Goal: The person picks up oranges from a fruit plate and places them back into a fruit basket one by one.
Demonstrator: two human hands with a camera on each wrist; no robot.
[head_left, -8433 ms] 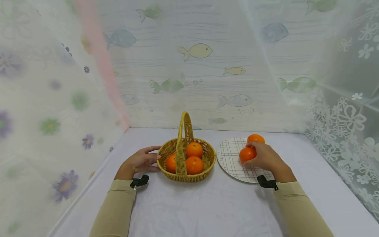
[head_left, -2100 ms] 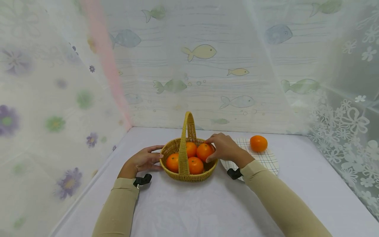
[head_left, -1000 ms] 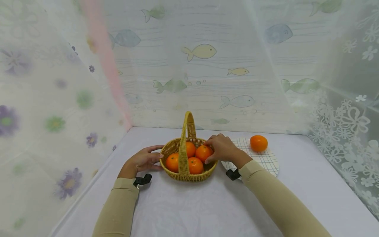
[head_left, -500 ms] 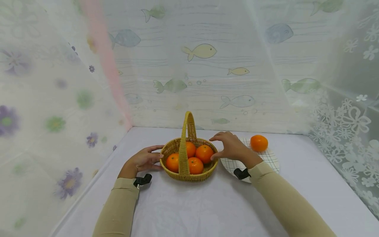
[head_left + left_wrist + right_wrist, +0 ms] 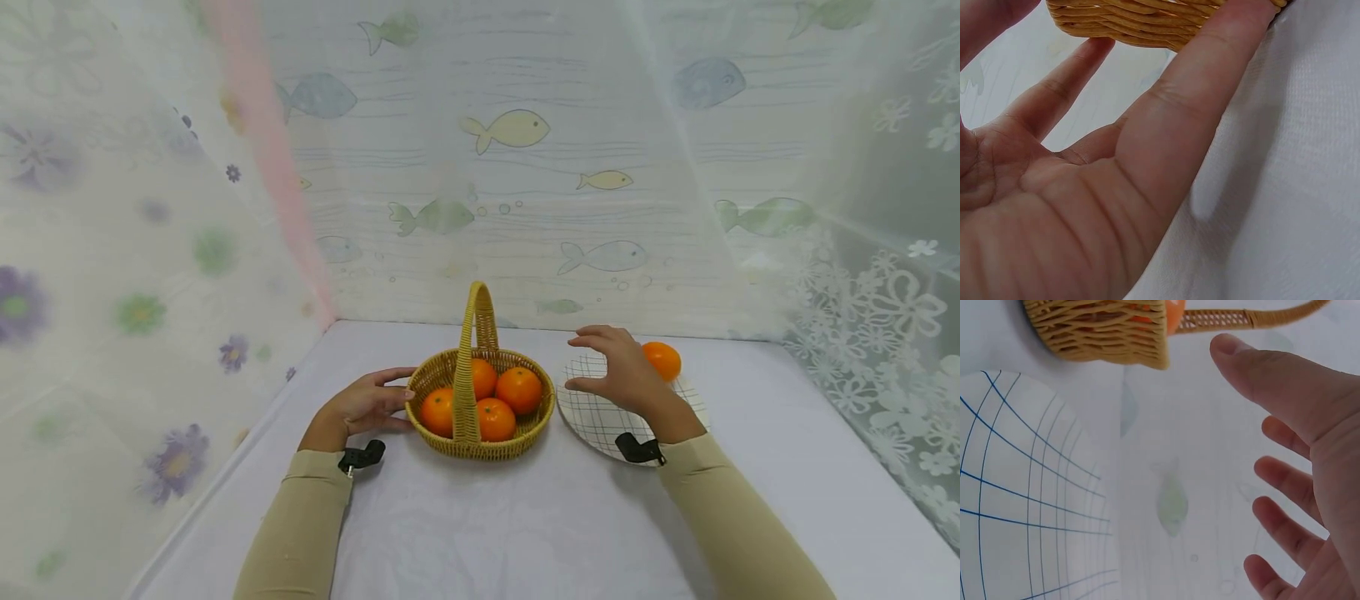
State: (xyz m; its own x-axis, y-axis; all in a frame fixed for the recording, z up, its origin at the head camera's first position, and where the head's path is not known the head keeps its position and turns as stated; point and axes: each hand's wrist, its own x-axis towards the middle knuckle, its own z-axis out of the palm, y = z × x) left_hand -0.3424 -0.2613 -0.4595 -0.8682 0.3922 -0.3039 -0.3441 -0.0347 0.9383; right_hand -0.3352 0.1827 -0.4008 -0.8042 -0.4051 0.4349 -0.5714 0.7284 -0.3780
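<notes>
A yellow wicker basket (image 5: 480, 452) with a tall handle stands on the table with several oranges (image 5: 519, 390) inside. My left hand (image 5: 369, 403) spreads nearly straight fingers against the basket's left end; the left wrist view shows fingertips at the wicker wall (image 5: 1141, 22). To the basket's right, over a white plate with grid lines (image 5: 588, 417), my right hand (image 5: 626, 375) hovers with fingers and thumb apart, nothing between them. One orange (image 5: 664, 360) sits at the plate's back right, partly hidden behind that hand.
A white cloth covers the table (image 5: 465, 533). Behind it hangs a curtain (image 5: 517, 200) printed with fish, and more flowered sheets enclose the left and right sides. A small black device (image 5: 637, 448) is strapped on the right wrist, and a similar one (image 5: 363, 456) on the left.
An orange from the plate now lies in the basket: my right hand carried it over, let go, and moved back right above the plate. My left hand stays at the basket.
</notes>
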